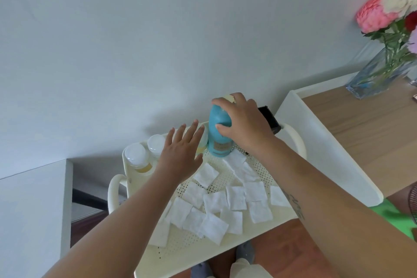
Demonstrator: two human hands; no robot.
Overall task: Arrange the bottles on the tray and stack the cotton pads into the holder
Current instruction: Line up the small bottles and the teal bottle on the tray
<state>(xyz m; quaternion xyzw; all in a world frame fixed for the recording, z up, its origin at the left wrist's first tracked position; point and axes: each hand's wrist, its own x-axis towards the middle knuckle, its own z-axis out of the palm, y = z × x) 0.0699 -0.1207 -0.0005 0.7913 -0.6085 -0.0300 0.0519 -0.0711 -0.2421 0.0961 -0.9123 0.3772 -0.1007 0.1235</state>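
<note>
Roughly: bottle part well along, pad part not begun. Cream perforated tray [180, 248] taken as landmark throughout.

Biggest item on it: tall blue bottle [220, 135], upright at tray's far edge, right of middle. Gripped by right hand [246, 119], fingers wrapped over shoulder and cap, thumb on the near side. Judged a placement or final nudge; seemingly seated on tray at the base, not certain.

Left hand [180, 153] over tray's far-left part, fingers straight and spread, holding nothing. Fingertips close to a pale bottle [204, 140] just left of the blue one, mostly hidden.

Dark box-shaped thing [269, 119] past tray's far-right corner, behind right hand. Possibly the holder; cannot tell.

Two small clear bottles [135, 156] with white caps, upright in tray's far-left corner, side by side, touching or nearly.

Smallest and most numerous: white square cotton pads [215, 202], loose across tray's middle and near half, many overlapping. No stack anywhere, none in any holder.

Left to do, by estimate: release blue bottle, tidy row along tray's far edge, then gather every pad and stack.
</note>
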